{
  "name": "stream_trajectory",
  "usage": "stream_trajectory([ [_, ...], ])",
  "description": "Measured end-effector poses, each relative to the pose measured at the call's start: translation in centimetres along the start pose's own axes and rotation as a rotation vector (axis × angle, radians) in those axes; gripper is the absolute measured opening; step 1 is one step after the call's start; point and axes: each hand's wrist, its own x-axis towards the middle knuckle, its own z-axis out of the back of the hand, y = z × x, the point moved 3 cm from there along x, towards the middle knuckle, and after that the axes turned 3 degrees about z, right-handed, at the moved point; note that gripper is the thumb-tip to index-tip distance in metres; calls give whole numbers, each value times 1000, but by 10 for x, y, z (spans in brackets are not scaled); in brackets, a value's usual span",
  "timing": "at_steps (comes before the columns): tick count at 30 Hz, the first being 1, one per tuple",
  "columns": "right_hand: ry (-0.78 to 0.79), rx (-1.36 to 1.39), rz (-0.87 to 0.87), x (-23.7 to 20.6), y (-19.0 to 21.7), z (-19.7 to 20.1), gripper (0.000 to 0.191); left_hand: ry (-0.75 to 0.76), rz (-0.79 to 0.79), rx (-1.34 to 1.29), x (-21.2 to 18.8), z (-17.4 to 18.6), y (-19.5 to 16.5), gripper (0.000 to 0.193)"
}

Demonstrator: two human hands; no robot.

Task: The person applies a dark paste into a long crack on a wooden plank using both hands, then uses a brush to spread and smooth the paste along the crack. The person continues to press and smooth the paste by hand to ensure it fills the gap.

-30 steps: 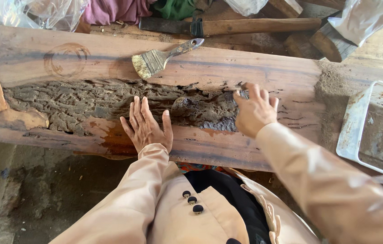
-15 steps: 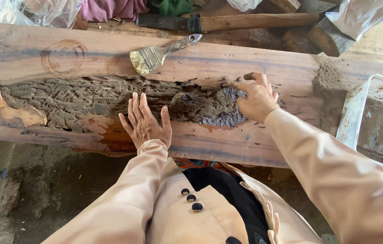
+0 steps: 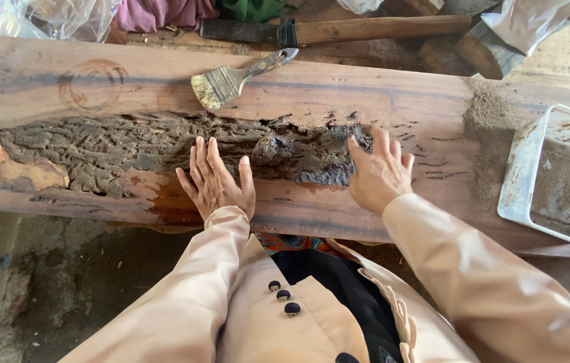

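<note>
A long reddish wooden slab (image 3: pixel 365 94) lies across the view with a rough hollow packed with grey-brown filler paste (image 3: pixel 117 151) along its middle. My left hand (image 3: pixel 215 181) rests flat, fingers spread, on the slab at the paste's lower edge. My right hand (image 3: pixel 379 171) presses its fingers into the dark wet paste (image 3: pixel 328 158) at the right end of the hollow. Neither hand holds a tool.
A flat paintbrush (image 3: pixel 231 79) lies on the slab above the paste. A white tray (image 3: pixel 523 175) with grey paste residue sits at the right. Behind the slab lie a hammer-like tool with a wooden handle (image 3: pixel 338 30), plastic bags (image 3: pixel 63 17) and cloth.
My right hand has shifted a little along the right end of the paste, from fingers curled over it to fingers pressed down. My left hand stays flat in place.
</note>
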Motion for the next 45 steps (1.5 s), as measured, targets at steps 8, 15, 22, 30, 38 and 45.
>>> stream_trajectory([
  [8,18,-33,-21,15,-6,6,67,12,7,-1,0,-1,1,69],
  [15,-88,-141,71,14,4,6,78,8,12,14,-1,-1,1,70],
  [22,-19,-66,4,16,5,21,61,32,5,7,0,0,1,70],
  [30,10,-69,59,13,3,18,58,17,-9,0,0,0,0,70],
  [38,-4,-58,43,16,17,9,83,22,11,26,-2,1,1,70],
  [45,-12,102,35,14,7,22,66,25,18,23,1,-1,1,70],
])
